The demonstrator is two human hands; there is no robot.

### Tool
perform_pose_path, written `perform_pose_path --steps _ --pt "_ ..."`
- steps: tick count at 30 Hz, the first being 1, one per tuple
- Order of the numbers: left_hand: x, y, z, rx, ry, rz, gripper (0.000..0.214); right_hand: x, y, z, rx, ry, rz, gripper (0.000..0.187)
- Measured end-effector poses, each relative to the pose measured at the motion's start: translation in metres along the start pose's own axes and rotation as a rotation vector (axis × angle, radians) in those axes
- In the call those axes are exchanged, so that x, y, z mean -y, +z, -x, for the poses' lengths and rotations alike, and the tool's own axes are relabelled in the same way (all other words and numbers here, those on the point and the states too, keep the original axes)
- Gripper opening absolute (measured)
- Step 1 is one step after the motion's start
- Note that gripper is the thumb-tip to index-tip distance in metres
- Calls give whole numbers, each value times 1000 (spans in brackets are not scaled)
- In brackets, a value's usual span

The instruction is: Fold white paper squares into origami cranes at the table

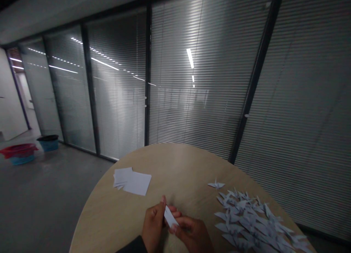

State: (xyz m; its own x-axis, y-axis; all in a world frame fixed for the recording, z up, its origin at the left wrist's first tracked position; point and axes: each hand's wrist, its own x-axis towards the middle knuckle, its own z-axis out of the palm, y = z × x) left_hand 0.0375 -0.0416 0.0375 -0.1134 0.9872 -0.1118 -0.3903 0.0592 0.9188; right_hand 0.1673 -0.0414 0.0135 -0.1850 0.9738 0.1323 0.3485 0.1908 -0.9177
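Observation:
Between my two hands is a small folded piece of white paper (pixel 170 216), a narrow strip held at a slant above the table. My left hand (pixel 154 220) is closed on its upper left end, thumb pointing up. My right hand (pixel 192 231) pinches its lower right end between thumb and fingers. The fingers partly cover the paper, so its full fold cannot be made out. To the right lies a large pile of folded white paper cranes (pixel 252 220), with a single paper crane (pixel 216 184) apart from it. Flat white paper sheets (pixel 137 182) lie at the left.
The round wooden table (pixel 175 156) stands before a glass partition with blinds (pixel 192 117). On the grey floor at the left are a bin with a red liner (pixel 20 152) and a bin with a black liner (pixel 48 143). A doorway is at the far left.

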Motion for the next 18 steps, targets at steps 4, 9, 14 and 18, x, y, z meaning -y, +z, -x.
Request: perform_pose_path --steps 4,9,14,18 --pt "-3 1 2 -36 -19 20 64 0 0 0 85 21 -11 42" --pt "-5 0 3 -34 -78 86 59 3 -5 0 117 67 54 40" --pt "-4 -2 -1 -14 -97 138 57 6 -7 0 107 131 108 44" --pt "-6 -1 -2 26 -106 183 58 11 -8 0 145 91 25 37"
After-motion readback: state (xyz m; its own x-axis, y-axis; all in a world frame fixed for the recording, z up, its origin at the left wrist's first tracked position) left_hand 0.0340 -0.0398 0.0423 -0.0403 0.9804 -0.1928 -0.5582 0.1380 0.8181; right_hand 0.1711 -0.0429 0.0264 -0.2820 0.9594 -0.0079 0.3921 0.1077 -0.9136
